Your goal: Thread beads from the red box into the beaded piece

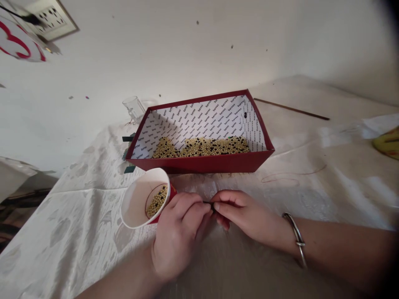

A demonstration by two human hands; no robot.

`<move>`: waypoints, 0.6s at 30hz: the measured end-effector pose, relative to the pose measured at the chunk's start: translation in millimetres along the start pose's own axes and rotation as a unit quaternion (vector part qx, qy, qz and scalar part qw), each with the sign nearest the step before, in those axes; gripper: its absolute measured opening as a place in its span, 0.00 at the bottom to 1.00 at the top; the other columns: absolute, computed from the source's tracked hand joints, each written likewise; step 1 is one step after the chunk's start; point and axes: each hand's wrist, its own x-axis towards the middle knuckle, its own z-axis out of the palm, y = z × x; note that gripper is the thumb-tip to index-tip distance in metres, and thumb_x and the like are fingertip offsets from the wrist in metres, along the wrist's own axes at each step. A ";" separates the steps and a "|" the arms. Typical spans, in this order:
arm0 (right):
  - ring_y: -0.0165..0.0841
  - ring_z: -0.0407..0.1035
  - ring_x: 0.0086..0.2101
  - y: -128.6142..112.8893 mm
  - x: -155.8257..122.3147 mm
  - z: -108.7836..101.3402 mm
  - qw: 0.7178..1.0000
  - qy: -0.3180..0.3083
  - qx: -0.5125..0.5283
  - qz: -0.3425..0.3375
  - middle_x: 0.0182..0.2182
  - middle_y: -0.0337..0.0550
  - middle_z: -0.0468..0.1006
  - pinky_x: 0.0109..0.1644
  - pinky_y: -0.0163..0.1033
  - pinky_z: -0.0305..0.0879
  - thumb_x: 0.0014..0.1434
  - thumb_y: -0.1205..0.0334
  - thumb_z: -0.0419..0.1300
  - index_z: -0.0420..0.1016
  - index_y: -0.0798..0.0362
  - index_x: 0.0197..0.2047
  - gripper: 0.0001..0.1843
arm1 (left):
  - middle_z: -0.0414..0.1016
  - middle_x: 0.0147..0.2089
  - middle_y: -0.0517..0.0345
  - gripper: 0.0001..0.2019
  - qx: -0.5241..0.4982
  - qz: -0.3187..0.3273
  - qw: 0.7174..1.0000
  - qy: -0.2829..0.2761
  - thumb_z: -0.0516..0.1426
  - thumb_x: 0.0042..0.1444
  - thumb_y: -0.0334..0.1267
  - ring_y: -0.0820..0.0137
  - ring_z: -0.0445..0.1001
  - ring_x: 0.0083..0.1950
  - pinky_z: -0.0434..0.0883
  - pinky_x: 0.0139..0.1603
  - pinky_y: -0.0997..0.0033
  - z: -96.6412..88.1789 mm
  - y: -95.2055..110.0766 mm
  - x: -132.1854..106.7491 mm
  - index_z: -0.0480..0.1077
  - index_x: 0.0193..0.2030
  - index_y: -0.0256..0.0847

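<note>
Close together in front of the red box, my left hand (pixel 179 230) and my right hand (pixel 241 211) pinch a small dark piece (pixel 209 203) between their fingertips. Its kind is too small to make out, and the fingers cover most of it. Right beside my left hand, a paper cup (pixel 132 197) with a red outside leans with its mouth towards me. Small pale-yellow and black beads (pixel 158 201) lie in it, along with a thin reddish loop. Behind the hands, the red box (pixel 202 164) with printed white lining holds many more such beads (pixel 215 145).
A clear glass mug (pixel 134 108) stands behind the box's left end. To the right lie a thin brown stick (pixel 293 109), a loose reddish thread (pixel 294 174) and a yellowish object (pixel 388 143). A wall socket (pixel 51 18) with a plug is at top left.
</note>
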 end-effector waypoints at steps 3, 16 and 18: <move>0.25 0.62 0.24 2.2 -0.4 0.4 1.000 -0.021 0.019 -0.005 0.23 0.38 0.68 0.30 0.32 0.59 0.57 0.65 0.48 0.66 0.57 0.30 0.08 | 0.68 0.32 0.59 0.04 0.004 0.011 1.000 0.007 0.55 0.51 0.30 0.73 0.65 0.34 0.65 0.37 0.71 -0.2 2.2 0.7 0.69 0.33 0.41; 0.25 0.61 0.26 4.8 -1.5 -1.1 0.999 -0.005 0.007 -0.043 0.23 0.36 0.66 0.31 0.31 0.58 0.58 0.64 0.48 0.66 0.55 0.29 0.09 | 0.67 0.33 0.59 0.05 0.011 0.017 1.000 0.016 0.55 0.50 0.28 0.74 0.64 0.35 0.65 0.37 0.71 1.0 2.3 -2.1 0.68 0.34 0.40; 0.24 0.61 0.26 4.1 -2.3 -1.4 0.999 0.011 -0.002 -0.045 0.22 0.35 0.66 0.31 0.31 0.58 0.58 0.63 0.48 0.66 0.55 0.28 0.10 | 0.66 0.34 0.58 0.05 0.018 0.000 1.000 0.025 0.55 0.50 0.28 0.73 0.65 0.36 0.66 0.37 0.71 0.6 1.5 -2.0 0.68 0.34 0.41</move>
